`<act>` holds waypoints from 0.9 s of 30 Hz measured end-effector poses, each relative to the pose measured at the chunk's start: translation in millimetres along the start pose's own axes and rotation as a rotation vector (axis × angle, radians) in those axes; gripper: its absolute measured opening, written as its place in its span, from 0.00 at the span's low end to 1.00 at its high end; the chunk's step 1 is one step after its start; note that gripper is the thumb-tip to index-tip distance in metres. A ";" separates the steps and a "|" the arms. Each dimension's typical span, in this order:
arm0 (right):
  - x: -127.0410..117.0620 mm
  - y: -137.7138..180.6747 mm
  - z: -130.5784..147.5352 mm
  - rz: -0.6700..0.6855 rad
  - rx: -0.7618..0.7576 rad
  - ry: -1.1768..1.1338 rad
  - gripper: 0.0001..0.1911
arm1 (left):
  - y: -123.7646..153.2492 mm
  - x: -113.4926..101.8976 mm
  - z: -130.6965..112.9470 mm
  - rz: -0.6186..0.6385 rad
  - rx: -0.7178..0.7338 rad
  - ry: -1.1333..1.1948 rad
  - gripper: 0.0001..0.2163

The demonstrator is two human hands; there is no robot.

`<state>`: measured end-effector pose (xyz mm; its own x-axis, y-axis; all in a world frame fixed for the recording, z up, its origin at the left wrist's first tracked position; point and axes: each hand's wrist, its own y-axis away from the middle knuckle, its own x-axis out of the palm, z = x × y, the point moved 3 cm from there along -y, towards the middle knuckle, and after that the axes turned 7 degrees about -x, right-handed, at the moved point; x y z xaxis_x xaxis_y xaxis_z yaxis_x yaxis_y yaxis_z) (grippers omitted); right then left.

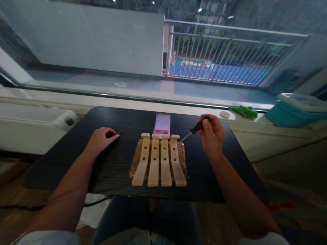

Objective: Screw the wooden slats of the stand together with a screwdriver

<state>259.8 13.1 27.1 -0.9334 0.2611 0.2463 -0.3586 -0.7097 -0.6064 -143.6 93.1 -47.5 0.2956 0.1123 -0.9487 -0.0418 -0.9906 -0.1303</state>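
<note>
My right hand [212, 137] grips a screwdriver [196, 128] by its black handle. The metal shaft slants down to the left, its tip close to the top right corner of a brown, speckled slab [182, 154]. On that slab lie several pale wooden hook-shaped pieces [155, 166] side by side, each with two dark holes and a raised lip at the far end. My left hand [102, 137] rests on the table left of them, fingers curled around a small, slim dark object [121, 132] whose pointed end sticks out; its kind is unclear.
A purple-white packet [162, 125], partly blurred, lies behind the wooden pieces on the black table [114, 170]. Along the windowsill sit a roll of tape [224, 115], a green cloth [244, 111] and a teal container [293, 110]. A white radiator [33, 129] stands at left.
</note>
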 end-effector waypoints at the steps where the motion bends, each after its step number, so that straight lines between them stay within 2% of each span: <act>1: 0.0 -0.1 -0.2 0.002 -0.003 -0.001 0.12 | -0.3 0.7 0.8 -0.007 0.000 0.005 0.17; 10: -0.1 0.1 -0.5 0.018 -0.027 0.037 0.11 | -0.1 5.7 -0.4 -0.067 0.004 0.042 0.19; 27: -1.3 -0.3 -0.5 0.004 -0.016 0.044 0.14 | 3.9 -1.8 -10.6 -0.112 -0.044 0.149 0.15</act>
<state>261.1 13.3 26.6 -0.9346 0.2865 0.2106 -0.3543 -0.7006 -0.6193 -134.1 88.2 -43.2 0.4342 0.2122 -0.8755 0.0403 -0.9755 -0.2164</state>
